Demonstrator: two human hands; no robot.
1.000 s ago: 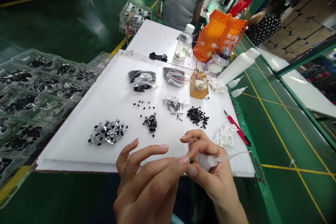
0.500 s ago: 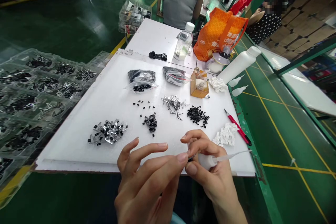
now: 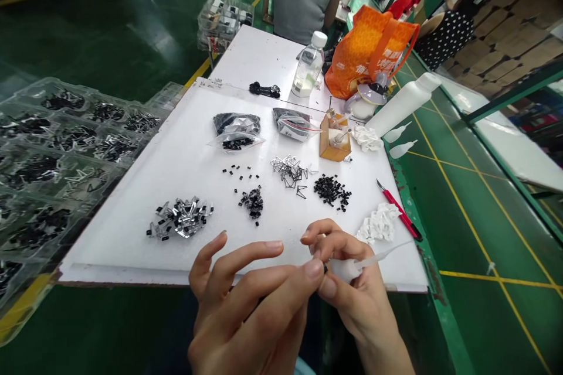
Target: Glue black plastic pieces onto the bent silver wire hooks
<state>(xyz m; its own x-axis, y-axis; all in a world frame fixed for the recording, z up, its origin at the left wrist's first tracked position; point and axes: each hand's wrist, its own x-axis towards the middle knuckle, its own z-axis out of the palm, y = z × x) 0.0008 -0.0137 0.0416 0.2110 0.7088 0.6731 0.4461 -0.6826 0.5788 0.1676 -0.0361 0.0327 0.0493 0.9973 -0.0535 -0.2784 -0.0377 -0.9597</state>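
- Fingers of your left hand [image 3: 250, 304] stretch out, one tip at a tiny black part [image 3: 325, 268]; any grip on it is hidden
- Your right fingers [image 3: 338, 240] curl around a white squeeze bottle [image 3: 345, 269], keeping the part close between both hands
- Black pieces [image 3: 332, 190] sit in their own heap on the white board [image 3: 114, 258]
- Red craft knife [image 3: 398, 214] lies near those fingers, at the board's edge

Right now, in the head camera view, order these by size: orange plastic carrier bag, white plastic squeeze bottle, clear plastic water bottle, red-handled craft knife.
1. Orange plastic carrier bag
2. White plastic squeeze bottle
3. Clear plastic water bottle and red-handled craft knife: look similar, knife nearer, so unranked.
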